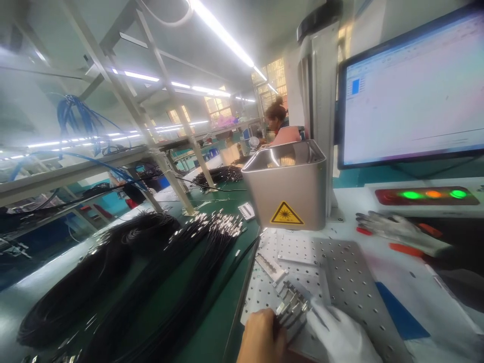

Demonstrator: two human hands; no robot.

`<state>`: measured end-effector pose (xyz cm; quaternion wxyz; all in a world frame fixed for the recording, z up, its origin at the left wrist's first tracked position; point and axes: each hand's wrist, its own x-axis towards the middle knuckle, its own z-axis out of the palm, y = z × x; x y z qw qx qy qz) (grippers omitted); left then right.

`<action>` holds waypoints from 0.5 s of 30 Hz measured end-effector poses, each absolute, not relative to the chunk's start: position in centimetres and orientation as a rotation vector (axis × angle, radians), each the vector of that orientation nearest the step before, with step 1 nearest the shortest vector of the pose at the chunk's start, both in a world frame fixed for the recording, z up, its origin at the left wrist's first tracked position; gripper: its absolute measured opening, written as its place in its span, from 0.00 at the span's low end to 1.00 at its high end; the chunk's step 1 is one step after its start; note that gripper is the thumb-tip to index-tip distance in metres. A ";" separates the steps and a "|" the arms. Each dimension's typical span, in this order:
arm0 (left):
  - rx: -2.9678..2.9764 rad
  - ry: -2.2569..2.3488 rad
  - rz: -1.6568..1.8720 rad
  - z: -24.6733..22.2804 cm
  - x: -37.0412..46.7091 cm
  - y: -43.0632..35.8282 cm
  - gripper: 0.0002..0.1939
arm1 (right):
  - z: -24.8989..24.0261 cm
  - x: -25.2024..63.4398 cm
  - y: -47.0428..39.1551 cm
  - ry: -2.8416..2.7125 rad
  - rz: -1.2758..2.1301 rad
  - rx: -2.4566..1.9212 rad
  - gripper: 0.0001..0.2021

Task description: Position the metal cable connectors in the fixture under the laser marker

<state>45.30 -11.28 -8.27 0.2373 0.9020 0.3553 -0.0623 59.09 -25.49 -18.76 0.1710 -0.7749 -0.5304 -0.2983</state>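
the connector row is a short rank of small metal plug ends seated side by side in a fixture, lying on the perforated plate, just ahead of both sets of fingertips; judged light, rigid and smooth at the metal shells, with limp black cable trailing behind; likely to slip if taken by the shells alone, so hold is best taken at the cable-side bodies nearest the fingers, keeping the row flat.

left hand: bare, fingers curled and pressed together, touching the near left edge of the row; whether it pinches a plug cannot be told.

right hand: in a white glove, fingers close together, tips resting at the right end of the row; grip not visible.

beyond the fingertips stands the laser housing; left of the fingers lie black cable bundles.
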 end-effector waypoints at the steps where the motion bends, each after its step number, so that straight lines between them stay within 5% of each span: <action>1: 2.453 0.972 -0.162 -8.4 45.3 -11.2 0.06 | -18.7 59.1 -25.6 -1.522 -0.825 -2.211 0.19; 9: 2.304 1.011 -0.076 -10.0 44.7 -10.5 0.07 | -19.5 59.0 -25.2 -1.545 -0.789 -2.293 0.27; 15: 2.127 1.051 -0.010 -9.1 44.8 -10.1 0.10 | -19.1 59.1 -24.6 -1.538 -0.802 -2.273 0.24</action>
